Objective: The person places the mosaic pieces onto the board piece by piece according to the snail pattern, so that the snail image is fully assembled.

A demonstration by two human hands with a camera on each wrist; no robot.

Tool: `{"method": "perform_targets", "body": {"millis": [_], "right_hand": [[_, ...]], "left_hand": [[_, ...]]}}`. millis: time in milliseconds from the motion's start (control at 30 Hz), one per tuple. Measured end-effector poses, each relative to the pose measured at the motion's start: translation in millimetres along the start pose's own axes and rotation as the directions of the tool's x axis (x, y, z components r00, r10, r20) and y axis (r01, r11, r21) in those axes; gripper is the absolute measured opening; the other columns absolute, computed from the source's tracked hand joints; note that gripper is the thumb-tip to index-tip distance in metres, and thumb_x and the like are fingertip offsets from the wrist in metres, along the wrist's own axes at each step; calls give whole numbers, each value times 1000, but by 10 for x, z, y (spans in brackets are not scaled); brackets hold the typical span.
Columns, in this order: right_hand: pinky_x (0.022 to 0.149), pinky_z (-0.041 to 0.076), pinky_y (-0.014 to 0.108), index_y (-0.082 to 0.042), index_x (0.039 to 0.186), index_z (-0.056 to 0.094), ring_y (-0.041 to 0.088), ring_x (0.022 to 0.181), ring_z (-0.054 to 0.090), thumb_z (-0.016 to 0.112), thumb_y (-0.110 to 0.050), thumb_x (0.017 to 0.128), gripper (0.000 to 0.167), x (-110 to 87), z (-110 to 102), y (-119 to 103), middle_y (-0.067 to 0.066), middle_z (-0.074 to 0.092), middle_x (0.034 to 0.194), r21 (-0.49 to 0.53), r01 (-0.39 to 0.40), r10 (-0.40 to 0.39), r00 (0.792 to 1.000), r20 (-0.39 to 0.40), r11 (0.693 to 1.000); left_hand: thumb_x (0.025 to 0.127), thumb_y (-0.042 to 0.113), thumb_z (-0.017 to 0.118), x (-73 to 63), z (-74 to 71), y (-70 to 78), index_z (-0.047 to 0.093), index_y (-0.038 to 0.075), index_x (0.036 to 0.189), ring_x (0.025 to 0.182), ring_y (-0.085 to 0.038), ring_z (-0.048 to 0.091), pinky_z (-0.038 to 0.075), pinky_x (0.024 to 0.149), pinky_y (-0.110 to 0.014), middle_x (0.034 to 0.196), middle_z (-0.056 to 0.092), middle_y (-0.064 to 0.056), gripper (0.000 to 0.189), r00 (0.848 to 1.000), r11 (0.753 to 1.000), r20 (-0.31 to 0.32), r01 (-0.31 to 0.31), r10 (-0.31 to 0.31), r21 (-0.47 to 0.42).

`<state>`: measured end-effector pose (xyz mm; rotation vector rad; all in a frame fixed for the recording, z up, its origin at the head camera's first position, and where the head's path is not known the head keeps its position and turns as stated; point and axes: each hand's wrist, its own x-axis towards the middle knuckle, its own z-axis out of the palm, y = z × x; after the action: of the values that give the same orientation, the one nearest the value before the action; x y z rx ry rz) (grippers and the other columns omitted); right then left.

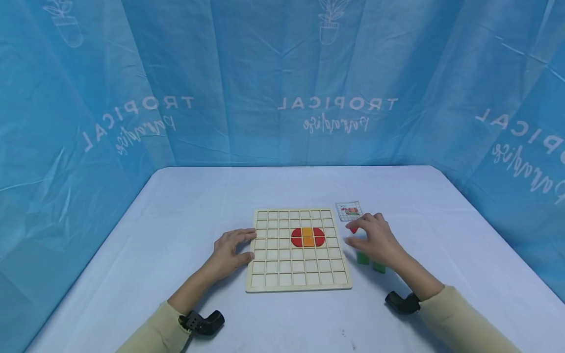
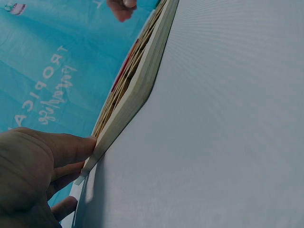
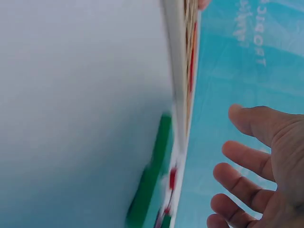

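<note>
A wooden grid board (image 1: 260, 282) lies on the table. In the head view, rounded red tiles (image 1: 296, 241) flank orange tiles (image 1: 307, 232) on it. My left hand (image 1: 227, 253) rests against the board's left edge, its thumb and fingertips touching the rim with nothing gripped. To the right of the board hovers my right hand (image 1: 374, 239), thumb and fingers spread apart and holding nothing. A small red tile (image 1: 353, 230) shows just beneath its index finger. Green tiles (image 1: 363, 258) lie below that hand, partly covered by it in the head view.
A small printed card (image 1: 344, 214) with a gridded picture lies beyond the board's far right corner. White cloth covers the table (image 1: 212, 191). Blue printed curtains (image 1: 247, 73) stand behind and at both sides. Black wrist cameras (image 1: 207, 323) sit on both forearms.
</note>
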<state>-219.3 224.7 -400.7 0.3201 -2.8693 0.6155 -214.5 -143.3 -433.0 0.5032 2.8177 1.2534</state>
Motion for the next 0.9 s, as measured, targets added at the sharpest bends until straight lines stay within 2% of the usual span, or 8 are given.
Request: {"method": "perform_targets", "body": {"millis": [200, 367, 733, 900], "right_hand": [[75, 45, 38, -11, 109, 70, 28, 103, 43, 76, -29, 77, 37, -139, -131, 229, 11, 61, 108, -9, -90, 90, 996, 2, 996], [76, 49, 44, -8, 110, 70, 32, 104, 44, 79, -28, 74, 42, -197, -196, 369, 16, 61, 109, -32, -132, 132, 991, -14, 991], [72, 44, 41, -4, 110, 69, 34, 99, 45, 77, -28, 75, 43, -240, -181, 572, 19, 61, 105, -49, -185, 187, 982, 33, 981], [70, 40, 37, -5, 107, 70, 31, 97, 46, 77, -27, 75, 39, -259, -162, 619, 17, 62, 103, -48, -181, 183, 982, 44, 982]], "left_hand": [[84, 13, 65, 4, 0, -5, 55, 6, 130, 139, -34, 25, 6, 112, -58, 144, 46, -8, 48, 1000, 1000, -7, -9, 9, -6], [84, 13, 66, 4, -5, 0, 55, 6, 131, 138, -34, 25, 6, 112, -58, 144, 46, -8, 49, 1000, 1000, -16, 3, -3, 5], [84, 13, 66, 13, 12, -5, 56, 8, 130, 139, -34, 25, 8, 112, -58, 144, 47, -7, 48, 1000, 1000, -6, 22, -22, 4], [84, 13, 65, 12, 18, 1, 56, 8, 130, 139, -33, 26, 8, 112, -58, 145, 46, -7, 47, 1000, 1000, -7, 22, -22, 12]]}}
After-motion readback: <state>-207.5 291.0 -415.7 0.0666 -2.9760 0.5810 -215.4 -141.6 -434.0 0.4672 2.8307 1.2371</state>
